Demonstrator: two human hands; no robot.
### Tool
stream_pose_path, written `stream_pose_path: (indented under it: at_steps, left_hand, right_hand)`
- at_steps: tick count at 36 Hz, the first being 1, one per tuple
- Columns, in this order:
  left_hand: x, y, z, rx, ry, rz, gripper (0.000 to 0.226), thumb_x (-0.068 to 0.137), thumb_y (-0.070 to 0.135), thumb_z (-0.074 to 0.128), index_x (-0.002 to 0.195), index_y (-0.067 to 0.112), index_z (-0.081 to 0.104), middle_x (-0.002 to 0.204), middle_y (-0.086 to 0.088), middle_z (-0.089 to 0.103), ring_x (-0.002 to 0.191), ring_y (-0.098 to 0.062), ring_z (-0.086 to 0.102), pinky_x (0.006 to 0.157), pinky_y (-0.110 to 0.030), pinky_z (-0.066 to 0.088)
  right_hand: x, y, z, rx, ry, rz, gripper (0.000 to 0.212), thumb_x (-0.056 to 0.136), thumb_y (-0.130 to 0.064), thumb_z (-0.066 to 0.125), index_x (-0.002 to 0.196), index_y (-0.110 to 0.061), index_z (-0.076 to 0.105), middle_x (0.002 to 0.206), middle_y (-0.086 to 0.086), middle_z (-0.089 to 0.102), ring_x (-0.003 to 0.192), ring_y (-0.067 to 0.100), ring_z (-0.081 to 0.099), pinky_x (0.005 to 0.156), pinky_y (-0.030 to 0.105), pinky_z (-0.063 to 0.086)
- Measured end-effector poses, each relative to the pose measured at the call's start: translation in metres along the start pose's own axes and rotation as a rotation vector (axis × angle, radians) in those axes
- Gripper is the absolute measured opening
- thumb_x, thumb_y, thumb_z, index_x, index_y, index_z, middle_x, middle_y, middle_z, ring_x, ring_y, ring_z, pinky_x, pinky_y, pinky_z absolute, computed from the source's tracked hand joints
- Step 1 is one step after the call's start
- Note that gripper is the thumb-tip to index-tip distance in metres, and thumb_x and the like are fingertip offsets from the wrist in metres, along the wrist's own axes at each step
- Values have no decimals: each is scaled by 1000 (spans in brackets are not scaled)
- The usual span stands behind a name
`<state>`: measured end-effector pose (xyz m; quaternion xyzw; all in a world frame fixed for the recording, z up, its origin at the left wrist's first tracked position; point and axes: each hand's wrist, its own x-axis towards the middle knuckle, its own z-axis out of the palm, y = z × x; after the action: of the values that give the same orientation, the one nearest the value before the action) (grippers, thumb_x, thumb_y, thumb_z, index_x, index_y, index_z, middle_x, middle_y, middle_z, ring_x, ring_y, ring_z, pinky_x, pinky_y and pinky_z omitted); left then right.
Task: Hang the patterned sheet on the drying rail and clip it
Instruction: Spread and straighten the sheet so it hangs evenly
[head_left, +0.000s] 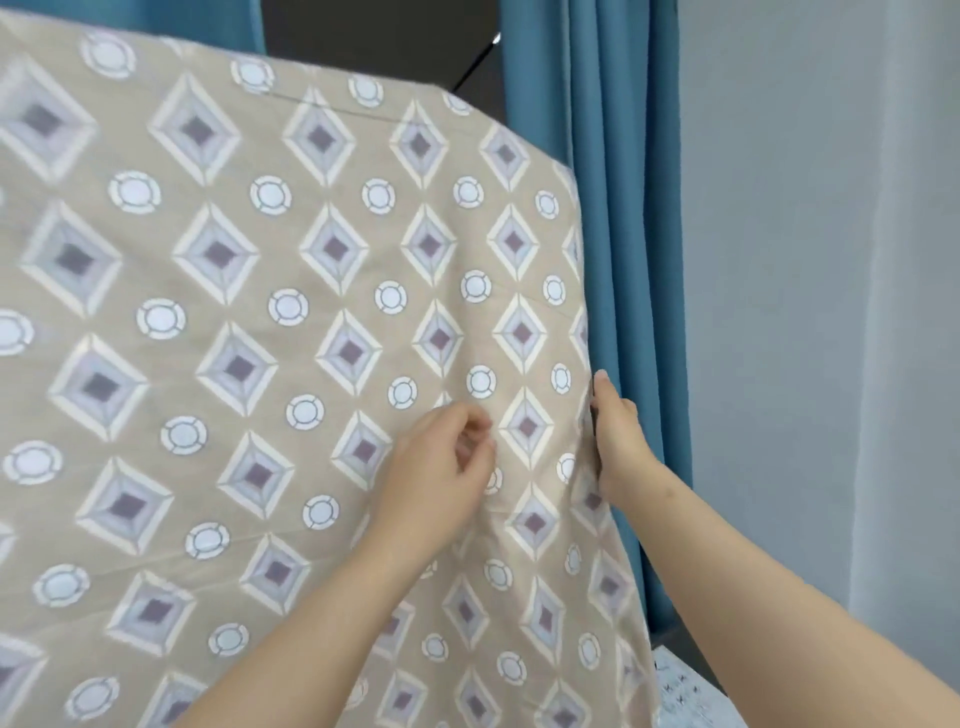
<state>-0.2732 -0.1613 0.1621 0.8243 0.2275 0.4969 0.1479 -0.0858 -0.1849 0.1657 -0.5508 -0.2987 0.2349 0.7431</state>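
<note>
The patterned sheet (270, 312) is beige with grey diamonds and pale circles. It hangs spread out in front of me and fills most of the view; its top edge folds over something hidden, so the rail itself is not visible. My right hand (615, 436) grips the sheet's right side edge, thumb in front and fingers behind the cloth. My left hand (441, 467) is in front of the sheet's face with loosely curled fingers; whether it pinches the fabric is unclear. No clip is in view.
Teal curtains (618, 182) hang right behind the sheet's right edge, with a pale wall (831, 260) further right. A dark window gap (374, 31) shows above the sheet. A white patterned surface (685, 696) peeks out at the bottom right.
</note>
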Motion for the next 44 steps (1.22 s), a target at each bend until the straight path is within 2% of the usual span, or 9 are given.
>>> stream_pose_path:
  at_steps: [4,7,14,21,26,30,37,40,44]
  left_hand:
    - [22,2,-11,-3,11,47,20,85,23,57,79,40,48,85,13,58,78,-3,56,75,-29,47]
    - [38,3,-14,-33,24,68,24,85,22,58,74,41,47,84,13,59,77,-3,56,76,-28,47]
    - [61,6,-9,-102,43,78,22,83,18,60,74,37,52,82,12,61,74,-5,58,73,-30,49]
    - [75,11,-4,-105,82,105,12,85,18,60,83,29,57,79,13,59,73,-2,56,71,-20,45]
    - [92,20,-3,-130,143,114,6,85,20,60,89,24,62,83,11,63,76,-6,58,76,-31,49]
    - [99,23,0,-128,180,126,7,85,21,60,85,28,60,79,13,62,71,-3,56,73,-29,49]
    - [115,31,-1,-143,210,189,11,85,18,59,84,29,58,74,15,59,69,-2,53,70,-22,44]
    - [120,32,-2,-145,221,218,18,84,17,60,80,34,54,75,16,59,68,0,52,68,-21,44]
    - [123,33,-3,-130,218,224,21,84,18,60,76,35,53,72,18,58,67,2,52,69,-23,44]
  right_hand:
    - [6,-19,7,10,-107,68,51,92,-59,32,126,-25,47,112,-1,64,96,18,62,72,31,49]
    - [11,-32,7,-14,-168,101,59,88,-67,29,121,-27,57,108,0,68,99,21,63,90,36,49]
    - [25,-42,4,-147,-213,137,68,84,-74,25,118,-27,60,104,-5,67,96,14,60,93,29,43]
    - [29,-63,4,220,-406,78,49,91,-56,38,95,-22,73,98,6,73,91,24,67,85,38,50]
    - [32,-95,-2,468,-496,-132,30,81,-32,49,80,-16,76,84,5,72,75,22,70,68,31,57]
    - [41,-101,-2,739,-482,-113,52,86,-54,40,113,-16,64,101,7,65,89,26,64,75,34,55]
    - [66,-116,6,550,-262,275,30,95,-7,34,85,0,61,79,13,64,64,26,62,43,40,53]
    - [71,-119,8,428,-345,341,21,88,-14,56,106,-6,63,102,9,67,81,27,65,60,48,58]
    - [59,-119,16,265,-697,264,35,86,-46,59,77,-11,61,68,6,62,60,20,62,59,29,54]
